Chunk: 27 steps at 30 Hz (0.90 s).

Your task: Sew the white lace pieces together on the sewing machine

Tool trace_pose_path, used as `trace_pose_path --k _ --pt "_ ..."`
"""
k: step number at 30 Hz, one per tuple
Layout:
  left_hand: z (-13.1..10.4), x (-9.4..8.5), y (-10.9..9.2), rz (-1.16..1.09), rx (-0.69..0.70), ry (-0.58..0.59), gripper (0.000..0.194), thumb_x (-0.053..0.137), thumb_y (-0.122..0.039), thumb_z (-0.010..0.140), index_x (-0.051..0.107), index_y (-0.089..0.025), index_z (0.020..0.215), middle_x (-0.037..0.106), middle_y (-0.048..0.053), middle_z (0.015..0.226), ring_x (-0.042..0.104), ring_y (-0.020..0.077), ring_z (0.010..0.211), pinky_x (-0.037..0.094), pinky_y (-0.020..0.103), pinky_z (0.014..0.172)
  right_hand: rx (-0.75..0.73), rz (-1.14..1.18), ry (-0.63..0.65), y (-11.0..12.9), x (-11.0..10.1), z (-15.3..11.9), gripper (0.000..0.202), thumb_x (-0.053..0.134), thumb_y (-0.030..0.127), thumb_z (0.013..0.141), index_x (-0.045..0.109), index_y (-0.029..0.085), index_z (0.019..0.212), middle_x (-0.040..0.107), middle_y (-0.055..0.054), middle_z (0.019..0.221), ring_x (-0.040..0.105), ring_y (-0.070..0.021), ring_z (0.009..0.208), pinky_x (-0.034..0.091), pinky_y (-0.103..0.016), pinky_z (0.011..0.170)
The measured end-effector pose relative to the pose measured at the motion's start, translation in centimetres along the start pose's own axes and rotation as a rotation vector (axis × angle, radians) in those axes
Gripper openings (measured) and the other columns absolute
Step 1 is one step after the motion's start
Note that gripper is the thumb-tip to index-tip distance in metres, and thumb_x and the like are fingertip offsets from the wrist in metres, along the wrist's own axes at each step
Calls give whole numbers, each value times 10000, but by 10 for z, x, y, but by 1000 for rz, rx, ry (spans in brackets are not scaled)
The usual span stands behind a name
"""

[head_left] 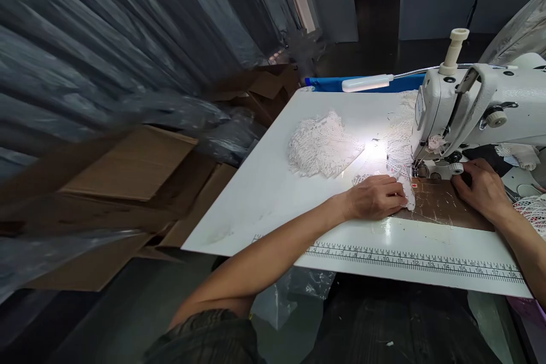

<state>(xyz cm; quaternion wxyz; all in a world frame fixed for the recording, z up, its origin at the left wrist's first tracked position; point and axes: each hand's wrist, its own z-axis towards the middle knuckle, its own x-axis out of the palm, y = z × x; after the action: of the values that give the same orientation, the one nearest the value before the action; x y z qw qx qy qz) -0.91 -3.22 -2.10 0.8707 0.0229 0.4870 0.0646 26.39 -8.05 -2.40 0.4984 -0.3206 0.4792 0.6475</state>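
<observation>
In the head view, the left hand (377, 198) lies, fingers together, on the white lace (410, 194), between far and front edges of the surface (260, 193); whether it pinches, I cannot tell. The right hand (484, 186) is beside the sewing machine (464, 114), its grip unclear.

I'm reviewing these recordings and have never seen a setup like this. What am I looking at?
There is one picture, from a camera on the worker's head, looking forward and down, so the hands are the worker's own. At the right stands a white sewing machine on a white table. The left hand lies on a piece of lace near the needle; whether it pinches or just presses is unclear. The right hand is beside the machine, its grip also unclear. A lace pile lies on the table, and a ruler scale runs along the near edge.
</observation>
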Motion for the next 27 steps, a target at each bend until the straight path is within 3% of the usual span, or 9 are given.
trace_pose_path --k 4,8,15,20,24,27 --pt "-1 0 1 -59 2 12 209 524 -187 946 689 -162 820 699 33 808 587 110 684 474 237 621 92 -39 -8 4 -4 -2 423 516 395 780 670 122 1064 625 -147 877 607 -302 784 473 -392 661" --pt "-2 0 2 -93 -5 -51 196 537 -184 935 689 -155 814 703 35 813 594 115 688 468 246 618 41 -51 -15 5 -7 -5 317 500 412 818 688 177 920 597 -110 789 579 -266 682 409 -348 559" --pt "0 -2 0 -45 0 -92 191 535 -176 936 682 -149 816 712 30 825 604 109 692 480 243 645 21 -24 -33 8 -7 -7 273 522 413 830 675 193 881 612 -139 920 610 -290 775 432 -349 542" --pt "0 -2 -1 -24 -17 -81 187 529 -158 935 683 -151 829 713 35 828 621 108 709 487 245 639 -224 139 -84 16 -6 -10 262 464 299 875 689 166 868 631 -123 882 622 -266 850 514 -372 679" --pt "0 -3 -1 -13 -38 -29 198 524 -172 938 675 -162 811 716 40 863 622 111 724 483 262 649 -452 237 63 31 -3 -17 290 448 281 926 697 207 1053 638 -93 981 615 -208 872 527 -353 754" --pt "0 -4 -1 -32 13 -30 169 542 -179 934 670 -159 826 721 45 907 628 119 755 484 277 672 -638 196 106 38 2 -20 322 434 276 957 674 232 1167 601 -126 1053 570 -242 941 498 -419 797"
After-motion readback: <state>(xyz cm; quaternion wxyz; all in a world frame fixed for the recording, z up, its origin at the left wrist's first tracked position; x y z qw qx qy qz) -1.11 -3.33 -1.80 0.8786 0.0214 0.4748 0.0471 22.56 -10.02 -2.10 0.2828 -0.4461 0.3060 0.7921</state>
